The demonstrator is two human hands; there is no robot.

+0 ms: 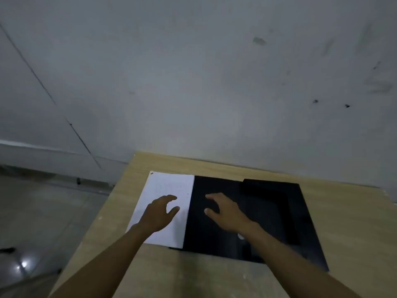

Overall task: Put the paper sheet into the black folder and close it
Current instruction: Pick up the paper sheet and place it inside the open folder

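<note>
A white paper sheet lies flat on the wooden table, its right edge against the black folder. The folder lies flat on the table to the right of the sheet, with a darker raised panel at its far right. My left hand hovers over the sheet's middle, fingers spread and curved, holding nothing. My right hand is over the folder's left part, fingers apart and empty. Whether either hand touches the surface below cannot be told.
The light wooden table ends at its left edge, with tiled floor beyond. A grey-white wall rises right behind the table's far edge. Bare wood shows in front of the folder and to its right.
</note>
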